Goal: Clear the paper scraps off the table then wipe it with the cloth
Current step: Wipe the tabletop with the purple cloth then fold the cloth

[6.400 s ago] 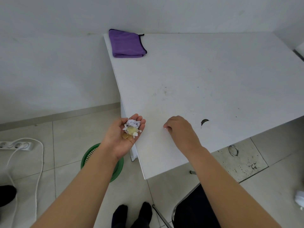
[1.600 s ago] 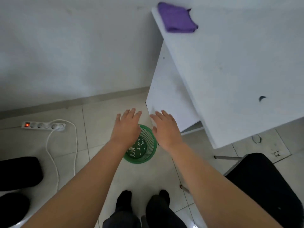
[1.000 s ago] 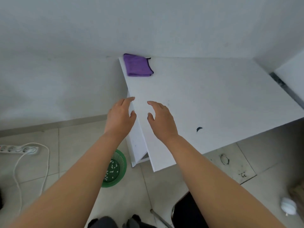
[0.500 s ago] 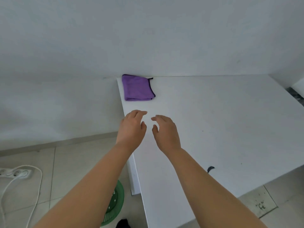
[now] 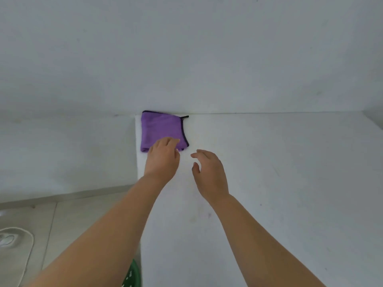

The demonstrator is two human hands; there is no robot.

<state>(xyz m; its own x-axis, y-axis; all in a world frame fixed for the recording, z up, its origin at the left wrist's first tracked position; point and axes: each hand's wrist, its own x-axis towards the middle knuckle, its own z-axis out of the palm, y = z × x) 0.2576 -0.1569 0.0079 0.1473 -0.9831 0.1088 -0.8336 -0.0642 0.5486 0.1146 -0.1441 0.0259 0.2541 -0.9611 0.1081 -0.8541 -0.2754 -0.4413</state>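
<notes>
While the folded purple cloth point(image 5: 163, 129) lies at the desk's point(image 5: 269, 183) far-left corner, at 11 o'clock, the left hand point(image 5: 162, 160) covers its near edge; whether that grip has closed is unclear. The right hand point(image 5: 209, 175) hovers just beside, at 12 o'clock, fingers relaxed, empty.

A single head-worn camera looks forward and down from close above the worktop point(image 5: 269, 183), facing the white wall point(image 5: 186, 48).
</notes>
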